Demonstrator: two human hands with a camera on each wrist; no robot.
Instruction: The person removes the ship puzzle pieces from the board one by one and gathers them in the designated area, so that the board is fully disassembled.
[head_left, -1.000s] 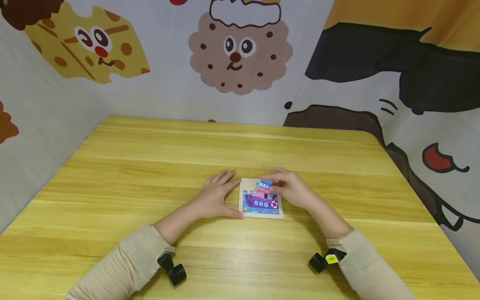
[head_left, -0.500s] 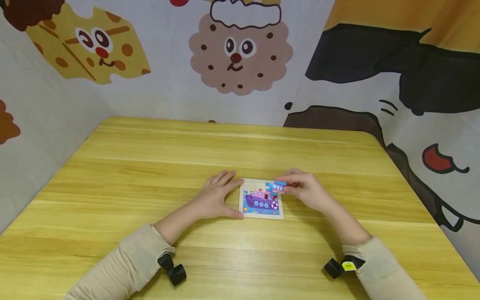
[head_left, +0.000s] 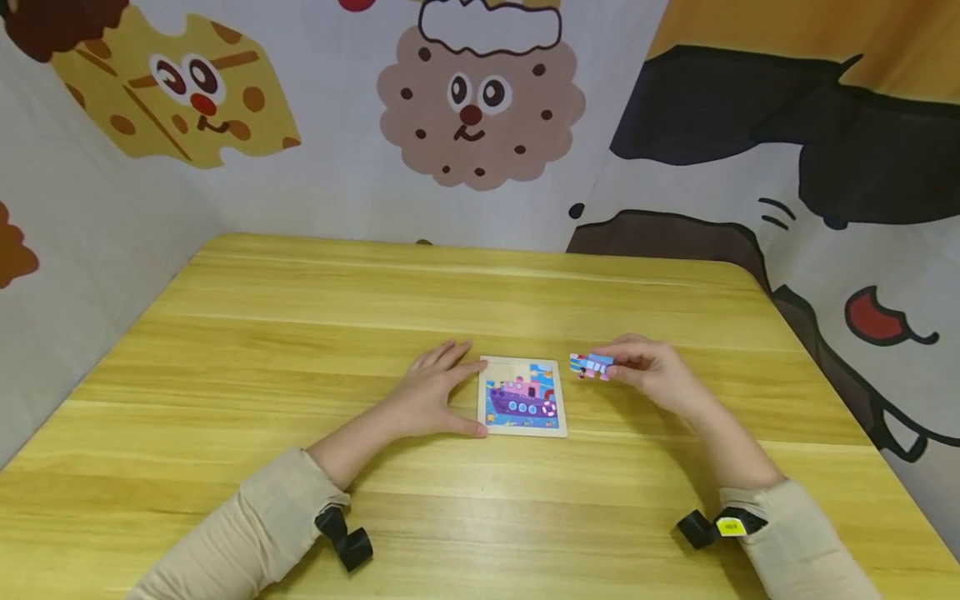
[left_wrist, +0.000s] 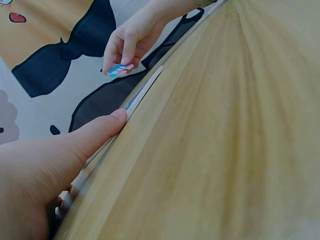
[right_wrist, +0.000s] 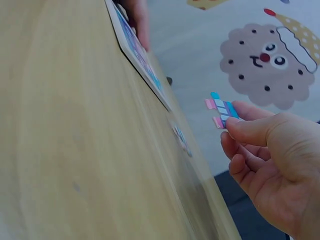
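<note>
A square jigsaw puzzle board (head_left: pixel 525 432) with a purple and pink boat picture lies flat on the table. Bare wood shows in the upper left part of its picture. My left hand (head_left: pixel 420 398) is spread along the board's left side, thumb and index finger touching its two left corners. To the right of the board, my right hand (head_left: pixel 656 377) pinches a blue, white and pink puzzle piece (right_wrist: pixel 225 112) between thumb and index finger, above the tabletop. Another colourful puzzle piece (right_wrist: pixel 181 140) lies on the table below it, partly hidden by the held one in the head view.
The wooden table (head_left: pixel 480 517) spreads around the hands, its far edge meeting a cloth backdrop (head_left: pixel 330 183) with cartoon food figures. Each wrist bears a black strap-on camera, the left camera (head_left: pixel 347 542) and the right camera (head_left: pixel 701 528).
My right hand has carried the pinched puzzle piece rightward, from over the board to beside it. The board's top right picture and a loose puzzle piece now show. My left hand has stayed put.
</note>
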